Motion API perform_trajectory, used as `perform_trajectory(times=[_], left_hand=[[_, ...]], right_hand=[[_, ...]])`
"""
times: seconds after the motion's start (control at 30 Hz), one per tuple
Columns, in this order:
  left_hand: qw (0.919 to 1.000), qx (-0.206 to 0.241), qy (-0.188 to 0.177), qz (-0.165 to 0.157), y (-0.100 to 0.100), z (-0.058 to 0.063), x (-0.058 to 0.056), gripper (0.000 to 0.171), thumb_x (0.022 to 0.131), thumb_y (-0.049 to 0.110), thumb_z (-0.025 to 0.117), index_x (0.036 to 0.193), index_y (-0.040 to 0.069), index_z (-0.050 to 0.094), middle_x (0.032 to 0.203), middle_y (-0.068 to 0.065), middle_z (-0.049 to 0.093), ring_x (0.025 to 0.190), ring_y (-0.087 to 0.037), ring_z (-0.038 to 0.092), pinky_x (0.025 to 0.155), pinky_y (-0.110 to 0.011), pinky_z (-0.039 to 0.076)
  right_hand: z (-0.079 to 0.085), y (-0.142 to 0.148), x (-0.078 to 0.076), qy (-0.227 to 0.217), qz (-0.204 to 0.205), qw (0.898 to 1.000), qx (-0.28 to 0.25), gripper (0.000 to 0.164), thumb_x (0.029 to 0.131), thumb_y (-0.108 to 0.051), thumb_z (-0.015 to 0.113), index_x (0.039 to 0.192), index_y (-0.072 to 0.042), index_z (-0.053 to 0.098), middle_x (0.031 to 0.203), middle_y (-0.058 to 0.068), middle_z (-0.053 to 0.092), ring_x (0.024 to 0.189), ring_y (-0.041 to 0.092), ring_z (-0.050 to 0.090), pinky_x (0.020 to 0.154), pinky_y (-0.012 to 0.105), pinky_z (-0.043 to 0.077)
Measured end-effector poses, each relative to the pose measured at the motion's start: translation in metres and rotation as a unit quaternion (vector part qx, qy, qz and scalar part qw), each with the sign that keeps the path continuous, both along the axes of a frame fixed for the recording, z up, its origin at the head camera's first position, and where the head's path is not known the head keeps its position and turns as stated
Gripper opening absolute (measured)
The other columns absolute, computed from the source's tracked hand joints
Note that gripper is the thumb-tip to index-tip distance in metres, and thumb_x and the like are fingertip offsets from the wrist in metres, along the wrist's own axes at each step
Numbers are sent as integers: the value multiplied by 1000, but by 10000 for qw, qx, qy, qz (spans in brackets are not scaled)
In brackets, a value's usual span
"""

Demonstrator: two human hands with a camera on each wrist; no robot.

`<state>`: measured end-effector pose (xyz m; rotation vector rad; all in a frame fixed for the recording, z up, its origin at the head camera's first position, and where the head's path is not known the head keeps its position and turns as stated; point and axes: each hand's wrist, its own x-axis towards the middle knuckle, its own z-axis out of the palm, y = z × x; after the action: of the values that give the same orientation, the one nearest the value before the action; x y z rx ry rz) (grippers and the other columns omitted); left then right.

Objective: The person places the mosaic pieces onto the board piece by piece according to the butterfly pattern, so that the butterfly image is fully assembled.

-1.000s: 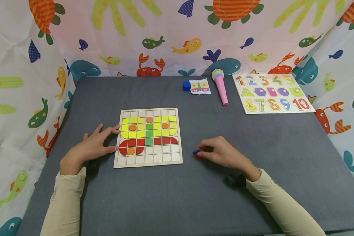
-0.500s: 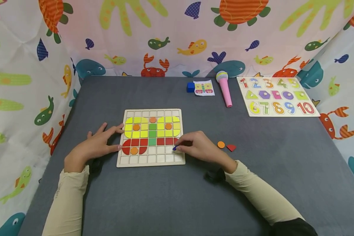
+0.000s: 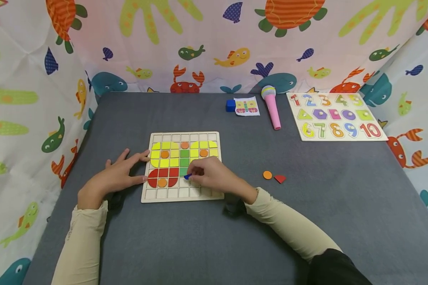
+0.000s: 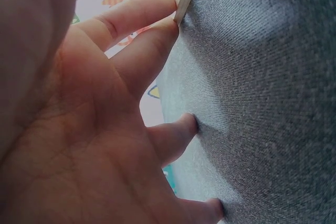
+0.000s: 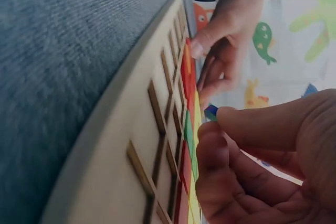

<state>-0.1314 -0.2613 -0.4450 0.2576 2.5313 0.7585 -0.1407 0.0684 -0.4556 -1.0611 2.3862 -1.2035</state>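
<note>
A wooden grid board (image 3: 178, 199) lies on the table, filled in part with yellow, green, red and orange tiles. My right hand (image 3: 214, 174) is over its right half and pinches a small blue tile (image 3: 187, 176) between thumb and fingers, close by the green column. In the right wrist view the blue tile (image 5: 211, 112) shows only as a small corner at the fingertips. With spread fingers, my left hand (image 3: 115, 176) touches the board's left edge. The left wrist view shows fingertips (image 4: 170, 6) right at the board's edge, two others on the cloth.
An orange round tile (image 3: 267, 175) and a red tile (image 3: 279, 179) lie right of the board. Behind are a blue cube (image 3: 230, 105), a picture card (image 3: 247, 107), a pink toy microphone (image 3: 272, 109) and a number puzzle (image 3: 337, 117). Patterned curtains border the grey table.
My right hand has moved left from the loose tiles on the table to over the board, carrying the blue tile. The left hand has stayed at the board's edge.
</note>
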Motion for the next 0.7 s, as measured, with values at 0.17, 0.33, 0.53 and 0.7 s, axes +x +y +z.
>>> perform_trajectory(times=[0.17,0.33,0.53,0.7], left_hand=[[10000,-7,3,3,0,-1,0,85,94,37,82,164,16,39,174,-26,17,158,-56,-10,109,-87,-11],[10000,-9,-11,-7,-1,-1,1,84,95,38,82,163,16,39,175,-24,17,158,-56,-11,108,-87,-11],[10000,-38,-54,-22,0,-1,1,78,97,37,81,161,15,42,177,-19,15,158,-54,-12,108,-87,-12],[10000,-42,-55,-8,1,-1,0,80,96,39,81,162,15,41,176,-22,15,158,-55,-12,108,-87,-13]], right_hand=[[-2,-13,2,309,181,9981,506,2,100,-4,75,101,-4,77,87,-1,71,76,11,60,71,25,52],[0,-22,5,906,251,9893,1117,4,102,-8,74,99,-6,75,88,0,70,76,13,58,71,26,49],[0,-27,10,1420,152,9799,1395,10,100,-9,76,91,-9,71,82,-1,65,74,14,58,68,28,49],[-1,-27,10,1359,-49,9817,1337,6,98,-8,77,93,-8,74,84,0,69,74,12,60,68,26,51]])
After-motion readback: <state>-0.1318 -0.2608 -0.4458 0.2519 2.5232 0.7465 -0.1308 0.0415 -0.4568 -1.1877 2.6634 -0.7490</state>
